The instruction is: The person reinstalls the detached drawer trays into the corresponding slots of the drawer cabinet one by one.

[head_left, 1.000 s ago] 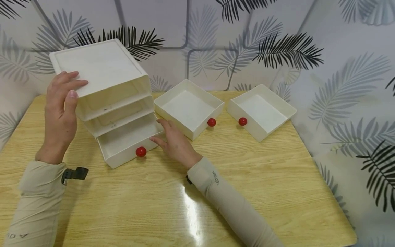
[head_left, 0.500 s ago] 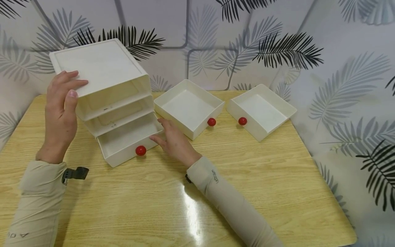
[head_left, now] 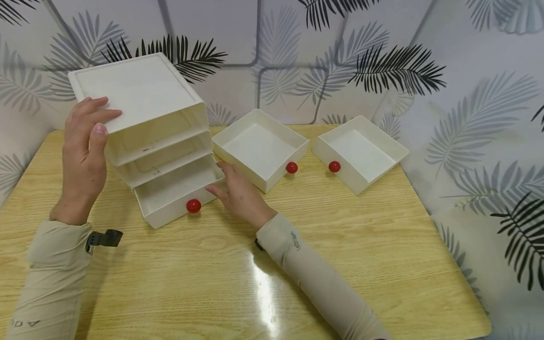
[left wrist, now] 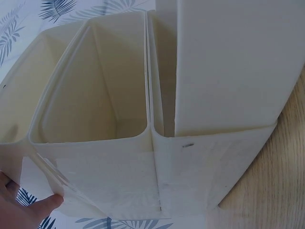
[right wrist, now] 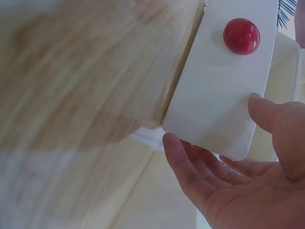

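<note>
A white drawer cabinet stands at the back left, its two upper slots without drawers. From the lowest slot a white drawer with a red knob sticks out partway. My left hand rests at the cabinet's upper left front corner, fingers lying on the top; the left wrist view has its thumb against the side wall. My right hand grips the right end of the drawer. In the right wrist view the thumb presses near the front panel's edge and the fingers wrap the side.
Two loose white drawers with red knobs sit on the wooden table: a middle drawer, close beside the cabinet, and a right drawer. Behind them rises a leaf-patterned wall.
The lowest drawer has slid slightly inward, its knob shifting a little up and left in the head view, with my right hand moving along. My left hand stays put.
</note>
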Motion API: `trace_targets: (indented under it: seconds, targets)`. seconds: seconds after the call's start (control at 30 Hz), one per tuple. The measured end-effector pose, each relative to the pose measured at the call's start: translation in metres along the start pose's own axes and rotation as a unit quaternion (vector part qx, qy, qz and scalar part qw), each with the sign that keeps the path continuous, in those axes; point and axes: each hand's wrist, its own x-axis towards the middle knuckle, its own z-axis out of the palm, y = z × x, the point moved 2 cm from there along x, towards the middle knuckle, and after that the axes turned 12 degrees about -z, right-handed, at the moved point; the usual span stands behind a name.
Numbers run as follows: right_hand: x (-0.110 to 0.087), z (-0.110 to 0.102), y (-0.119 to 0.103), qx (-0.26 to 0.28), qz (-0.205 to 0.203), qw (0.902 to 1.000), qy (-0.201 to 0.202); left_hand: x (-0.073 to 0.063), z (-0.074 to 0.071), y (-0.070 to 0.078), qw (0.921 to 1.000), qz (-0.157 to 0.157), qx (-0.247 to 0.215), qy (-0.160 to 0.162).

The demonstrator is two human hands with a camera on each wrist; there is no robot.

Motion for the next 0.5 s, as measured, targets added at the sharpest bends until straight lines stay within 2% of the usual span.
trace_targets:
  seconds: [0.5]
  targets:
    - [0.0045,0.0007,0.0012,0.017,0.005,0.9998,0.003,-0.0004,-0.0001,0.0014,1.0000,-0.001,-0.002,0.001]
